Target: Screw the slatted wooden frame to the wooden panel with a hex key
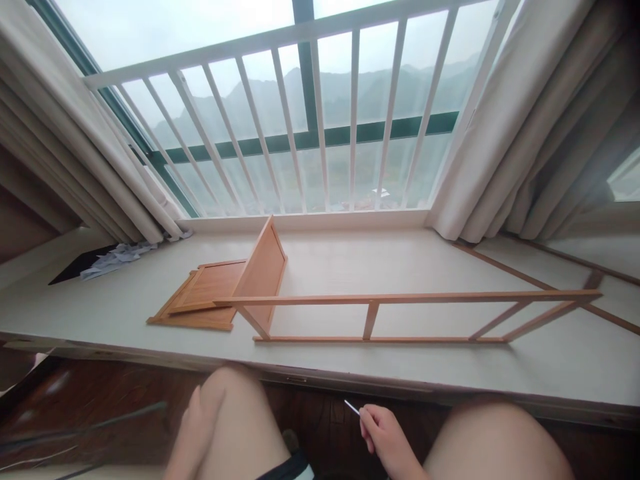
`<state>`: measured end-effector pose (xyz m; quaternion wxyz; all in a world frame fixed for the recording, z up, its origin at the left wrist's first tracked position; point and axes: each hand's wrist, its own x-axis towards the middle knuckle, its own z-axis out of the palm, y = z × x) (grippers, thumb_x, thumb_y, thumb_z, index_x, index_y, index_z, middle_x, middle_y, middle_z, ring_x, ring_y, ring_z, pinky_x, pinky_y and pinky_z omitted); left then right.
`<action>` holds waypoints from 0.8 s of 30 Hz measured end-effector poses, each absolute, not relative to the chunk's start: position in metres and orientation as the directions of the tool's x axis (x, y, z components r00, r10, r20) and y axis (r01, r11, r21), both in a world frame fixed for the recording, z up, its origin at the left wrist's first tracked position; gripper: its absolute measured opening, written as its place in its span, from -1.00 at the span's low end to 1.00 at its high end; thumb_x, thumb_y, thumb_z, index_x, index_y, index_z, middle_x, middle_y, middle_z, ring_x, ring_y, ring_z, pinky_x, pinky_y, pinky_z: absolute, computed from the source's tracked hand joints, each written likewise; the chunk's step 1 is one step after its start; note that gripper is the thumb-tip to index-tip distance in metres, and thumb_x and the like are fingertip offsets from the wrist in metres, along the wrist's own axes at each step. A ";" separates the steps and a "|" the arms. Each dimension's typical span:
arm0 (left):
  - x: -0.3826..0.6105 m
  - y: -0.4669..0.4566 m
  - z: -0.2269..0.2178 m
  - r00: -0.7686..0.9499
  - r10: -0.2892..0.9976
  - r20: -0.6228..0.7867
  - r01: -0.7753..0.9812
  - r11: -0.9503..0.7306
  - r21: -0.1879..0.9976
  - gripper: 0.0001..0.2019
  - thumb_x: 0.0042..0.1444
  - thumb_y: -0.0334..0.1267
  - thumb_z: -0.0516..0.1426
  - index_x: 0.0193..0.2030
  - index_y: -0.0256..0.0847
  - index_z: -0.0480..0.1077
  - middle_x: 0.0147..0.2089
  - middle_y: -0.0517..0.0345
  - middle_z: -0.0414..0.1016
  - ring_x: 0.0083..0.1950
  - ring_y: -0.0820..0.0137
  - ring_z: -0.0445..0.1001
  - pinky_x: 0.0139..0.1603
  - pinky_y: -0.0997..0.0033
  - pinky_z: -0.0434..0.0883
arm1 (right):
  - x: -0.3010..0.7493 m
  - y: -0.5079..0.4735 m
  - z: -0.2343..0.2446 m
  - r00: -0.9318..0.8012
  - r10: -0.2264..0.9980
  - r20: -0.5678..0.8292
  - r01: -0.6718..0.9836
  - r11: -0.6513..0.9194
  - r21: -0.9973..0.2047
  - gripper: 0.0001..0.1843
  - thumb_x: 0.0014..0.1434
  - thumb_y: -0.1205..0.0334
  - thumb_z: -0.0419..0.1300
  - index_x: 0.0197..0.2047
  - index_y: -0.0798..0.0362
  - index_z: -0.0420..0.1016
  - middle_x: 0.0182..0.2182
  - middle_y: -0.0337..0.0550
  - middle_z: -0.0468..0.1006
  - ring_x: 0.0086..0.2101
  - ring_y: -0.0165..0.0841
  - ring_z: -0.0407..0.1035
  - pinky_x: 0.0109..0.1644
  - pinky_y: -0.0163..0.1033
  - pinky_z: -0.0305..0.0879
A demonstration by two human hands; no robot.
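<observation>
My right hand (385, 437) is closed around one end of a thin whitish stick (352, 407), whose tip points up and left; its exact kind is too small to tell. Lying along the side of my left thigh, my left hand (197, 427) holds nothing, fingers stretched out. In front of me on the white sill stands a long wooden frame (371, 320) with crossbars. At its left end a wooden panel (260, 273) stands upright, touching the frame. Flat wooden panels (215, 283) lie to the left, partly behind the upright one.
Wooden strips (500, 263) lie at the right of the sill (400, 373). White railings (353, 120) cross the window behind. Curtains (520, 133) hang on both sides. Crumpled white material (117, 260) lies on a dark sheet (75, 267) at far left.
</observation>
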<state>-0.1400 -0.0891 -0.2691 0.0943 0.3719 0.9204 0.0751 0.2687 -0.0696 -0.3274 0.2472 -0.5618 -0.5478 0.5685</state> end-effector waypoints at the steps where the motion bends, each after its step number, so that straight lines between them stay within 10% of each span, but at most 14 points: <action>1: -0.135 -0.077 -0.263 -0.666 0.727 -0.165 0.703 0.686 0.184 -0.21 0.22 0.18 -0.21 0.35 -0.49 0.14 0.27 -0.26 0.36 0.26 0.09 0.39 0.19 0.17 0.42 | 0.269 -0.070 -0.326 -0.244 0.900 -0.361 0.337 -0.271 -0.902 -0.51 0.27 -0.01 -0.06 -0.60 0.04 0.28 -0.76 -0.30 0.28 -0.66 -0.45 0.20 -0.46 -0.34 0.08; 14: -0.074 -0.072 -0.249 -0.473 0.876 -0.093 0.855 0.431 -0.289 -0.33 0.27 0.00 -0.06 0.41 -0.40 0.09 0.44 -0.29 0.04 0.42 -0.06 0.05 0.26 -0.08 0.24 | 0.259 -0.081 -0.338 -0.416 0.793 -0.444 0.497 -0.210 -0.842 -0.64 0.21 0.17 -0.10 -0.50 0.06 0.39 -0.71 -0.26 0.36 -0.65 -0.43 0.20 -0.47 -0.35 0.07; 20: -0.037 -0.097 -0.259 -0.284 0.948 -0.140 0.936 0.243 -0.254 -0.39 0.16 -0.12 0.03 0.36 -0.18 0.22 0.50 -0.12 -0.09 0.51 -0.13 -0.26 0.29 -0.56 -0.23 | 0.257 -0.082 -0.344 -0.437 0.782 -0.443 0.589 -0.124 -0.799 -0.66 0.26 0.26 -0.11 -0.52 0.04 0.26 -0.67 -0.27 0.35 -0.57 -0.43 0.27 -0.39 -0.34 0.09; 24: -0.001 -0.106 -0.261 -0.072 0.967 -0.245 0.995 0.053 -0.081 -0.57 0.16 -0.08 0.01 0.05 -0.19 0.52 0.25 -0.25 0.37 0.43 -0.14 0.04 0.26 -0.61 -0.41 | 0.259 -0.082 -0.348 -0.411 0.789 -0.456 0.631 -0.115 -0.767 -0.68 0.30 0.30 -0.12 -0.50 0.03 0.21 -0.70 -0.32 0.28 -0.57 -0.43 0.27 -0.35 -0.32 0.07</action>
